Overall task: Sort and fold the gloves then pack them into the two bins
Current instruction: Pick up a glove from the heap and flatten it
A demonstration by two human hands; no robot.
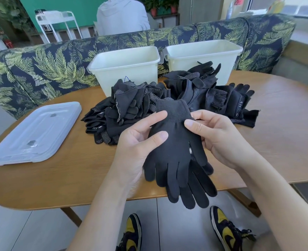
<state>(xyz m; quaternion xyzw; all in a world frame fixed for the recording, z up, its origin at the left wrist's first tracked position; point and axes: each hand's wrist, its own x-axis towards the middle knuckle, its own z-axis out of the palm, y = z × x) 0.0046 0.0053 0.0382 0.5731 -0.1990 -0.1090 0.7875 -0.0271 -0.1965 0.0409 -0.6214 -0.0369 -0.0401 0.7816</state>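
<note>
Both hands, left point(138, 142) and right point(220, 136), pinch a stacked glove pair point(176, 151) above the table point(59, 178) edge, pile point(149, 104) behind. Pairing looks done; next fold cuff to fingers, drop in a bin point(124, 69).

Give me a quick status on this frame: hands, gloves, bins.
Left hand and right hand both gripping a stacked black glove pair. Glove pile unsorted on table. Both bins behind pile; nothing blocking.
</note>
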